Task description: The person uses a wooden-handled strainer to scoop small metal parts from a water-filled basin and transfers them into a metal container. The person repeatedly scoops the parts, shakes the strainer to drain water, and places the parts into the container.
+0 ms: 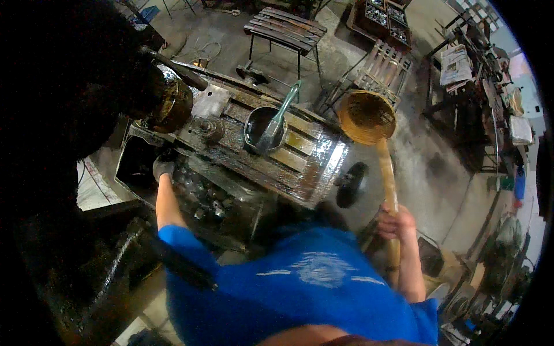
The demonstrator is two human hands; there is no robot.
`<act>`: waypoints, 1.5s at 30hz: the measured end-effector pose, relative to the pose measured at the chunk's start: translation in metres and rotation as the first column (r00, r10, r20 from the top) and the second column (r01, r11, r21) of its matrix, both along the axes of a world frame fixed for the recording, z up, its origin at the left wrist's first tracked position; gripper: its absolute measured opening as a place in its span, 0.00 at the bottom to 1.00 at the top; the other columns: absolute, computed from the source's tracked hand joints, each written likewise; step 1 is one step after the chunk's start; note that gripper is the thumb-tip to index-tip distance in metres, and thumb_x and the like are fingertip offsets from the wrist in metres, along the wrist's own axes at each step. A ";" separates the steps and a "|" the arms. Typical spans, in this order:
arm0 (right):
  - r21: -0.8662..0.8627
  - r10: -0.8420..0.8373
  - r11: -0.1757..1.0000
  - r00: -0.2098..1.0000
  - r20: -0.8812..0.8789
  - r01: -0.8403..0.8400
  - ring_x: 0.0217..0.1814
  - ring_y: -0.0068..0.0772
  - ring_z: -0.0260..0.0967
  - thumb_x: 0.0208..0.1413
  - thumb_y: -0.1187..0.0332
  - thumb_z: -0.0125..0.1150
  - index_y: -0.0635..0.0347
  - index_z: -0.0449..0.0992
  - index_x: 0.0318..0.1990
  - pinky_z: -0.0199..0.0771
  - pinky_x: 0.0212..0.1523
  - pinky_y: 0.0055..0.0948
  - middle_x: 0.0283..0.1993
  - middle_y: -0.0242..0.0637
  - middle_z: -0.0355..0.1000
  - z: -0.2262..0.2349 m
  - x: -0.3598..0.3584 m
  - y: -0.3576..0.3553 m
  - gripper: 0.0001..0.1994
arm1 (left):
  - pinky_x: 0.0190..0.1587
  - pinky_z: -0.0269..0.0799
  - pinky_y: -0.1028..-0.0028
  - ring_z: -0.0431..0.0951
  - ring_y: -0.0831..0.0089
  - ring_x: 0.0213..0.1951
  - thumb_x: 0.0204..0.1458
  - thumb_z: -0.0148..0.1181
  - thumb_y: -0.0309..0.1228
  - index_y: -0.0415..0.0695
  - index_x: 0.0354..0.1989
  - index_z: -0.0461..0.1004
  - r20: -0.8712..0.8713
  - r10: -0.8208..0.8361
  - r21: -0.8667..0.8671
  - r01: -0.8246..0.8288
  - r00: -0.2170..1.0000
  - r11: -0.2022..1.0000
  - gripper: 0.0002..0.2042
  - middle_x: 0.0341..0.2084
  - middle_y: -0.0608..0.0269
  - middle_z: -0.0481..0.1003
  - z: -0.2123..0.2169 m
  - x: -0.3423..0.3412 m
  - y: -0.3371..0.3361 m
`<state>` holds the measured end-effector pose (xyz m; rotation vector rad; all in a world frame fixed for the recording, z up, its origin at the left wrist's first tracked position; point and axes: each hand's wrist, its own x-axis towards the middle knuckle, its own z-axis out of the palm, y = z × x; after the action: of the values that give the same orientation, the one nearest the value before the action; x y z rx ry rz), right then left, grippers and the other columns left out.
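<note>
My right hand is wrapped round the pale handle of a long-handled strainer. Its round yellow-brown basket points away from me, raised beside the machine table's right end. At the left, my left hand, which looks covered by a grey glove, reaches to the edge of a dark metal bin. Shadow hides those fingers. Small dark, shiny metal pieces lie in the bin next to that hand. On the slotted, oily machine table stands a dark round pan with a green-handled brush leaning in it.
A large dark machine with a brownish cylindrical head looms at the left. Beyond the table stands a slatted stool. Crates of small metal parts sit at the back, and a cluttered workbench with newspapers runs along the right.
</note>
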<state>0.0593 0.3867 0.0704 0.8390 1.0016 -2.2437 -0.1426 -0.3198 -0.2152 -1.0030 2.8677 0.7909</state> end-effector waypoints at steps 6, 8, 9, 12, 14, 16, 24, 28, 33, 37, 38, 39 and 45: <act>-0.563 0.097 0.826 0.991 0.092 -0.029 0.14 0.12 0.47 0.39 0.66 0.58 0.58 0.59 0.35 0.49 0.10 0.13 0.19 0.23 0.50 0.003 0.010 0.030 0.16 | 0.35 0.69 0.67 0.72 0.66 0.33 0.38 0.59 0.22 0.41 0.47 0.66 -0.280 0.612 0.591 -0.370 0.740 0.717 0.23 0.35 0.57 0.73 0.134 0.036 0.124; -0.591 0.196 0.802 0.972 0.125 -0.086 0.16 0.11 0.48 0.40 0.62 0.60 0.59 0.59 0.38 0.52 0.13 0.13 0.21 0.22 0.51 0.005 0.023 0.044 0.21 | 0.32 0.69 0.67 0.72 0.67 0.31 0.36 0.60 0.21 0.44 0.44 0.67 -0.327 0.657 0.830 -0.126 0.679 0.543 0.21 0.34 0.60 0.72 0.151 0.077 0.147; -0.582 0.227 0.803 0.968 0.105 -0.125 0.17 0.11 0.48 0.40 0.60 0.62 0.59 0.59 0.39 0.52 0.14 0.13 0.22 0.22 0.51 0.006 0.033 0.047 0.22 | 0.31 0.69 0.67 0.72 0.69 0.31 0.36 0.60 0.21 0.46 0.42 0.68 -0.324 0.648 0.906 0.029 0.689 0.423 0.20 0.34 0.63 0.72 0.172 0.091 0.176; -0.631 0.271 0.767 0.951 0.150 -0.119 0.17 0.12 0.48 0.39 0.56 0.64 0.60 0.58 0.41 0.51 0.14 0.12 0.22 0.23 0.52 0.009 0.049 0.057 0.27 | 0.32 0.70 0.67 0.73 0.71 0.33 0.41 0.58 0.23 0.46 0.41 0.68 -0.479 0.502 0.841 0.213 0.720 0.497 0.16 0.33 0.65 0.71 0.239 0.150 0.250; -0.592 0.354 0.771 0.931 0.092 -0.234 0.16 0.08 0.47 0.41 0.55 0.61 0.59 0.57 0.40 0.46 0.11 0.07 0.22 0.21 0.52 0.015 0.047 0.054 0.24 | 0.31 0.72 0.68 0.73 0.70 0.33 0.40 0.59 0.24 0.44 0.43 0.67 -0.517 0.359 0.837 0.370 0.777 0.403 0.18 0.33 0.62 0.71 0.225 0.159 0.272; -0.595 0.440 0.744 0.893 0.092 -0.305 0.16 0.08 0.47 0.41 0.54 0.62 0.61 0.56 0.44 0.45 0.11 0.07 0.22 0.21 0.52 0.018 0.037 0.052 0.29 | 0.36 0.70 0.71 0.72 0.72 0.34 0.34 0.61 0.22 0.43 0.43 0.66 -0.597 -0.060 0.506 0.434 0.800 0.745 0.22 0.35 0.61 0.71 0.271 0.159 0.333; -0.751 0.482 0.640 0.846 0.228 -0.162 0.17 0.15 0.50 0.39 0.65 0.60 0.65 0.59 0.50 0.54 0.13 0.16 0.22 0.27 0.53 0.012 0.014 0.037 0.29 | 0.42 0.67 0.66 0.70 0.56 0.38 0.34 0.56 0.28 0.49 0.38 0.68 -0.480 -0.727 0.064 0.847 0.491 0.528 0.17 0.38 0.58 0.68 0.269 0.111 0.467; -0.649 0.388 0.749 0.882 0.267 -0.132 0.16 0.14 0.48 0.40 0.61 0.61 0.64 0.58 0.49 0.51 0.12 0.14 0.21 0.25 0.51 0.013 0.020 0.037 0.29 | 0.41 0.68 0.67 0.71 0.57 0.38 0.40 0.55 0.30 0.51 0.41 0.69 -0.267 -0.851 0.030 0.886 0.453 0.462 0.16 0.42 0.58 0.67 0.253 0.103 0.459; -0.689 0.390 0.720 0.866 0.311 -0.077 0.16 0.13 0.47 0.41 0.57 0.62 0.63 0.57 0.48 0.51 0.12 0.13 0.22 0.25 0.52 0.005 0.028 0.048 0.30 | 0.41 0.67 0.72 0.71 0.70 0.38 0.47 0.54 0.40 0.41 0.38 0.71 -0.696 -0.242 0.193 0.501 0.676 0.844 0.16 0.35 0.60 0.72 0.252 0.087 0.321; -0.696 0.378 0.715 0.872 0.309 -0.063 0.15 0.13 0.47 0.45 0.55 0.59 0.63 0.56 0.48 0.51 0.12 0.15 0.22 0.26 0.53 0.015 0.030 0.043 0.29 | 0.42 0.66 0.75 0.72 0.64 0.40 0.40 0.59 0.31 0.41 0.46 0.67 -0.420 0.105 0.225 -0.008 0.901 0.974 0.22 0.43 0.52 0.70 0.177 0.043 0.172; -0.704 0.400 0.708 0.856 0.328 -0.061 0.15 0.14 0.47 0.45 0.55 0.58 0.64 0.56 0.47 0.51 0.13 0.15 0.22 0.27 0.54 0.017 0.023 0.051 0.28 | 0.47 0.65 0.69 0.69 0.59 0.46 0.37 0.62 0.38 0.46 0.49 0.65 -0.393 0.113 0.021 -0.115 0.913 0.993 0.26 0.47 0.49 0.65 0.075 0.056 0.077; -0.733 0.362 0.679 0.889 0.280 -0.046 0.16 0.16 0.48 0.49 0.55 0.50 0.64 0.56 0.47 0.52 0.16 0.16 0.23 0.27 0.54 0.011 0.030 0.046 0.24 | 0.48 0.64 0.68 0.68 0.58 0.47 0.37 0.61 0.36 0.49 0.52 0.61 -0.197 0.048 -0.113 -0.071 0.979 0.991 0.29 0.48 0.47 0.64 0.082 0.027 0.089; -0.844 0.406 0.506 0.813 0.417 0.179 0.19 0.18 0.50 0.44 0.63 0.51 0.63 0.57 0.47 0.56 0.22 0.20 0.23 0.28 0.54 -0.004 0.047 0.055 0.23 | 0.47 0.63 0.63 0.68 0.56 0.47 0.42 0.51 0.44 0.52 0.45 0.69 0.215 -0.180 -0.020 0.189 0.960 0.982 0.20 0.42 0.53 0.70 0.102 -0.019 0.079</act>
<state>0.1068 0.4413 0.0663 0.8151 -0.3925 -1.7816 -0.1615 -0.2405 -0.1132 -0.7552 2.7501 0.5760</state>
